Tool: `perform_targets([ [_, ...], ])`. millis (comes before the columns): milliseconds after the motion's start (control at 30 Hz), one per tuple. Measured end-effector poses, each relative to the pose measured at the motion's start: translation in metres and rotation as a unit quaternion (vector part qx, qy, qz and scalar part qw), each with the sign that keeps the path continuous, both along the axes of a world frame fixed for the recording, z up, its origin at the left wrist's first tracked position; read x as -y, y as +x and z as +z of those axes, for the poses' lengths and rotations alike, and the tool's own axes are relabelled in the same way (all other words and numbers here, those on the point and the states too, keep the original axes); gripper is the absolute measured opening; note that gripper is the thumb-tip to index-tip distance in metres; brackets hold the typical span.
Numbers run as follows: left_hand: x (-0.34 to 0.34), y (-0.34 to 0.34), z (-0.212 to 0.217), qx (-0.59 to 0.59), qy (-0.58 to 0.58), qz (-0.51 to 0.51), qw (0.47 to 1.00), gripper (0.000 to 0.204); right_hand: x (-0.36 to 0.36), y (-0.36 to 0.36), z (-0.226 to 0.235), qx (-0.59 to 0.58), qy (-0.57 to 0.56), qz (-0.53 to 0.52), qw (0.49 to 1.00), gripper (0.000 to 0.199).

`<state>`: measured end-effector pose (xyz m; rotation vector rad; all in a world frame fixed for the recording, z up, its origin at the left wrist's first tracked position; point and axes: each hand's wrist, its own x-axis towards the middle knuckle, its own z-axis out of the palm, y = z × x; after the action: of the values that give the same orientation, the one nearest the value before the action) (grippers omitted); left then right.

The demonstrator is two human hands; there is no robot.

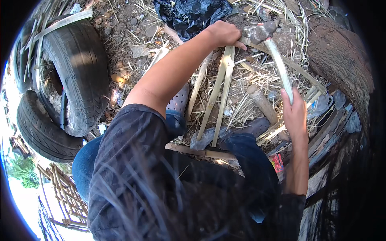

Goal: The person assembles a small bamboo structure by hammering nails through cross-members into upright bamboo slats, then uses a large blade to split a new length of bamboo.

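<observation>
Overhead, left hand (pixel 225 34) pinning paired bamboo strips (pixel 219 90) upright on straw-littered ground (pixel 241 108), right hand (pixel 294 112) gripping hammer (pixel 277 60) by its pale handle; risk: head seemingly close beside fingers, a glancing blow could strike them.

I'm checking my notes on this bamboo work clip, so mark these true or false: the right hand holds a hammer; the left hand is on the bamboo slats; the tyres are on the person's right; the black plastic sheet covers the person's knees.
1. The right hand holds a hammer: true.
2. The left hand is on the bamboo slats: true, at their top ends.
3. The tyres are on the person's right: false, on their left.
4. The black plastic sheet covers the knees: false, it lies on the ground beyond the hands.
</observation>
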<state>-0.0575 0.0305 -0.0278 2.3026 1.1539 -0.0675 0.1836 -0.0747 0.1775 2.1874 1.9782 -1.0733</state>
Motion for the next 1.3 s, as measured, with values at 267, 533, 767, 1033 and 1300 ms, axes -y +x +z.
perform_targets([
  [267,-0.001,0.005,0.003,0.001,0.011,0.000,1.000,0.076,-0.002,0.008,-0.007,0.000,0.011,0.005,1.000,0.031],
  [533,-0.003,0.003,0.008,0.003,0.017,0.006,1.000,0.076,0.006,0.009,-0.010,-0.011,0.006,-0.022,1.000,0.031],
  [767,0.005,0.005,0.004,0.002,0.003,0.017,1.000,0.076,0.005,0.002,0.002,-0.031,0.012,-0.031,0.999,0.033],
  [1033,-0.006,-0.003,0.007,-0.022,-0.016,0.017,0.999,0.073,-0.004,0.005,-0.013,-0.071,0.059,-0.061,0.994,0.031],
  [1300,-0.004,0.007,0.001,-0.034,-0.021,0.010,0.999,0.080,0.001,0.013,-0.007,-0.013,-0.005,-0.026,1.000,0.034],
])
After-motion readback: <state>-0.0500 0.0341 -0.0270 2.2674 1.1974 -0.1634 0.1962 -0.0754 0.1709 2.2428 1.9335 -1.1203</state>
